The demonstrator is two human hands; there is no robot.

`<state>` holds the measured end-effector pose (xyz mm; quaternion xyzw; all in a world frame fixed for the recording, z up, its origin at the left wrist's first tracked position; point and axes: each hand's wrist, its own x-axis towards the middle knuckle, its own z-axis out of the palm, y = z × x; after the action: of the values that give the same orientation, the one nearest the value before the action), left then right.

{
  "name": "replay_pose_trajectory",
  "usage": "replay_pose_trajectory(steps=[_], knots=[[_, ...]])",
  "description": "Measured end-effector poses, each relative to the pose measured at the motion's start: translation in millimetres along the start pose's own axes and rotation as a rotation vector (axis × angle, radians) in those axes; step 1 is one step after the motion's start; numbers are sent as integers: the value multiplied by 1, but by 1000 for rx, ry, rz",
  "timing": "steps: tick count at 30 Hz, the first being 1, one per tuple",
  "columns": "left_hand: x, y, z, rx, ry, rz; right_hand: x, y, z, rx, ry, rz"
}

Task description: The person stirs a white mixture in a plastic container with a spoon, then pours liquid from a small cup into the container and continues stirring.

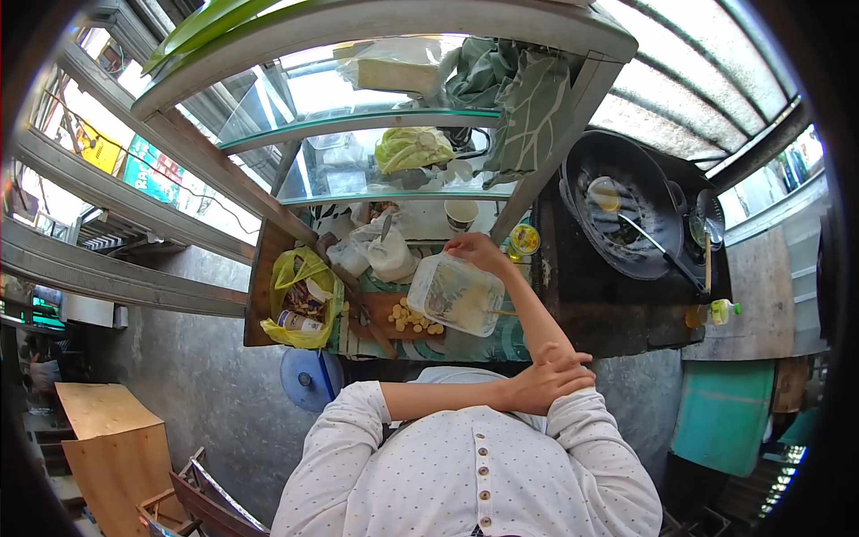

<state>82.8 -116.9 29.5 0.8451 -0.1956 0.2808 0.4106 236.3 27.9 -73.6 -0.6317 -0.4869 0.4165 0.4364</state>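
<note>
In the head view, the right hand point(476, 251) reaches out over the counter, its fingers curled on the far rim of a clear plastic container point(456, 294) tilted above a wooden cutting board point(386, 309) strewn with small yellow pieces point(413, 320). The left hand point(548, 378) lies across the right forearm, fingers wrapped round it. A dark wok point(626, 210) sits to the right, a yellow bag point(302, 300) at the left.
</note>
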Motion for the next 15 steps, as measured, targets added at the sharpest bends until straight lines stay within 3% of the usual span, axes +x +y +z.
replay_pose_trajectory(steps=[3, 8, 11, 13, 15], knots=[[4, 13, -1, -148, 49, 16, -1, -5, -2, 17, -35, 68], [11, 32, 1, -111, 50, 161, -9, 2, 0, 32, 24, -11], [14, 27, -26, -133, -228, 15, -18, 7, 1, 58, 86, -57], [-1, -1, -38, 34, -81, -76, -27, -1, 1, 36, 122, -60], [-23, -38, -58, 423, 183, -325, -36, -8, 1, 19, 159, -66]])
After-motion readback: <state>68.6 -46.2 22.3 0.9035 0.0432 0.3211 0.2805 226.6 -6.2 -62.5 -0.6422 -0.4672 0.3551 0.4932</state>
